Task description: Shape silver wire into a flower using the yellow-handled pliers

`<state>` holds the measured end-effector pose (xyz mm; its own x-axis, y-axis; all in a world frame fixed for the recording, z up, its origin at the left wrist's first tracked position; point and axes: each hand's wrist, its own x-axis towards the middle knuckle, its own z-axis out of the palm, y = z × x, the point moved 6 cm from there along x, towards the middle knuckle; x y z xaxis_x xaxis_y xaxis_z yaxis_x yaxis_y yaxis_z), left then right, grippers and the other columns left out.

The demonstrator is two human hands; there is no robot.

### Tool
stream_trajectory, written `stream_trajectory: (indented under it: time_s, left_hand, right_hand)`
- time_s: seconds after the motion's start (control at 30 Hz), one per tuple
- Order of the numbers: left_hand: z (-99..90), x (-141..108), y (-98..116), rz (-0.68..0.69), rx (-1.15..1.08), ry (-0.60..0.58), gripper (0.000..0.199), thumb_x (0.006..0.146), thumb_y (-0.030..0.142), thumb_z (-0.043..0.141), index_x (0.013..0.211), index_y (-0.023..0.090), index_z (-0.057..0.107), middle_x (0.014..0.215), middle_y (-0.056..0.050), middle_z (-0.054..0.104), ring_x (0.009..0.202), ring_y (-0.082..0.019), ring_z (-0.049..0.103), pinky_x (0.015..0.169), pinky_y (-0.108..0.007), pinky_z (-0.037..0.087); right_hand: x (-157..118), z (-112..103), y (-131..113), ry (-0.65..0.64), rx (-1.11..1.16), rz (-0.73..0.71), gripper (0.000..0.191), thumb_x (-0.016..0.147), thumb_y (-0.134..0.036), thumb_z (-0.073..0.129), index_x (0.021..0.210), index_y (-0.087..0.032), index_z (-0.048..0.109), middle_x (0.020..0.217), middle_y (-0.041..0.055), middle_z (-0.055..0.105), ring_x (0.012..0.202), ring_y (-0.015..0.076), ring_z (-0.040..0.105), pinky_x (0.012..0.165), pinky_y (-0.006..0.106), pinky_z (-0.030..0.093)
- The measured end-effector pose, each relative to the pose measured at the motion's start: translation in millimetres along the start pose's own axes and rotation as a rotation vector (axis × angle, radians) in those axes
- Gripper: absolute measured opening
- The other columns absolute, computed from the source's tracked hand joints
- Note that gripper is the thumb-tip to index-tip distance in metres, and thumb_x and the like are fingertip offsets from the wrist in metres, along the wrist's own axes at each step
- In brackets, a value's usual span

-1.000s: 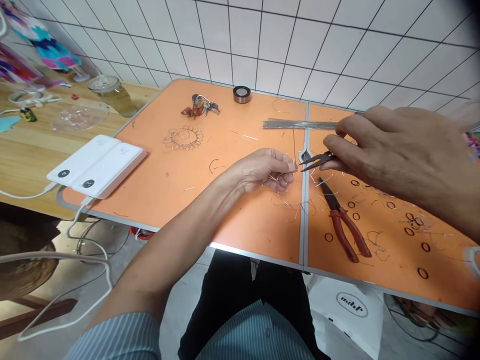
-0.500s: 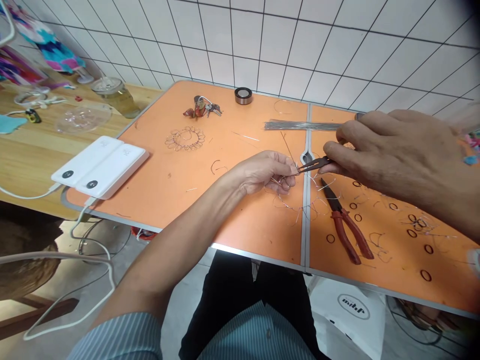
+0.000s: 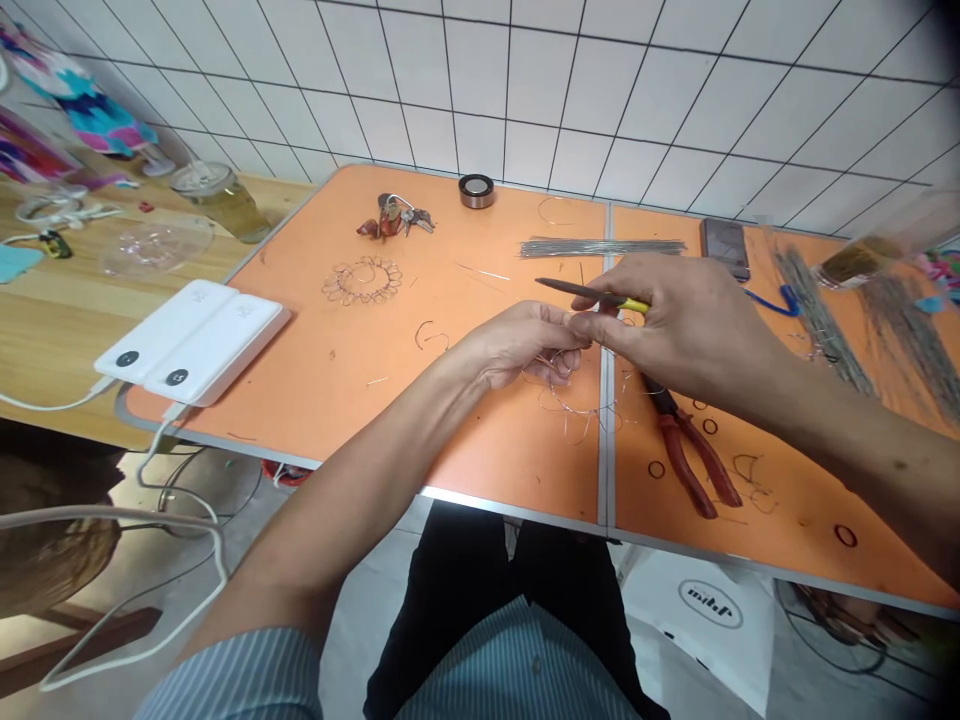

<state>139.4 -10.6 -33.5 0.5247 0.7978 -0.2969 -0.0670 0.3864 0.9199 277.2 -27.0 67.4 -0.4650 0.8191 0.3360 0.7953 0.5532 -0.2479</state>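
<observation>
My left hand is closed, pinching a thin wire bent into loops that hangs below its fingers. Right against those fingertips, my right hand grips slim needle-nose pliers with a yellow handle. The pliers' jaws point left, above the left hand, apart from the wire. The right thumb and fingertips meet the left fingertips; whether they also pinch the wire is hidden. Red-handled pliers lie under the right wrist, their jaws partly covered. Further left on the orange table lies a ring of looped wire.
Straight wires lie behind my hands. Keys and a round metal tin stand at the back. White power banks occupy the left edge. Dark rings, wire bundles and a cup are at right.
The pliers' jaws have left the wire at the left fingertips and now sit higher. My right hand has moved left and down to meet the left hand, which stays nearly put.
</observation>
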Motion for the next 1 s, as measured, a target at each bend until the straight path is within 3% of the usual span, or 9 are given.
stream_trajectory:
  time_s: [0.33,0.57,0.73,0.83,1.0]
  left_hand:
    - [2.3,-1,3,-0.016,-0.073,0.066,0.025,0.095,0.015,0.076,0.071,0.016,0.071,0.063,-0.001,0.066,0.054,-0.010,0.060,0.063,-0.026,0.057]
    - [2.4,-1,4,-0.011,-0.086,0.076,0.025,0.096,0.015,0.078,0.073,0.016,0.071,0.063,0.000,0.065,0.055,-0.010,0.059,0.064,-0.026,0.057]
    - [2.2,0,4,0.018,-0.097,0.064,0.027,0.097,0.014,0.076,0.071,0.016,0.069,0.064,0.001,0.064,0.054,-0.009,0.057,0.062,-0.024,0.055]
    - [2.2,2,3,0.028,-0.109,0.051,0.025,0.096,0.016,0.077,0.073,0.016,0.069,0.064,0.001,0.063,0.054,-0.008,0.056,0.061,-0.023,0.053]
    - [0.7,3,2,0.027,-0.139,0.072,0.023,0.096,0.015,0.076,0.073,0.016,0.070,0.062,0.001,0.061,0.053,-0.008,0.053,0.059,-0.022,0.049]
  right_hand:
    - [0,-4,7,0.041,0.050,0.073,0.024,0.102,-0.033,0.074,0.079,-0.029,0.075,0.077,0.0011,0.071,0.075,0.0239,0.067,0.069,0.040,0.044]
    - [0,-9,2,0.054,0.079,0.099,0.028,0.107,-0.040,0.070,0.083,-0.028,0.079,0.073,0.0018,0.070,0.073,0.0246,0.069,0.065,0.040,0.042]
    - [0,-11,1,0.054,0.085,0.115,0.036,0.108,-0.040,0.068,0.076,-0.026,0.074,0.070,0.0020,0.064,0.073,0.0240,0.068,0.064,0.040,0.042]
    - [0,-9,3,0.052,0.074,0.113,0.035,0.110,-0.042,0.065,0.081,-0.027,0.077,0.071,0.0018,0.063,0.073,0.0238,0.067,0.066,0.040,0.044]
    - [-1,-15,6,0.077,0.100,0.095,0.024,0.109,-0.044,0.070,0.097,-0.030,0.084,0.086,0.0016,0.079,0.077,0.0248,0.070,0.069,0.039,0.046]
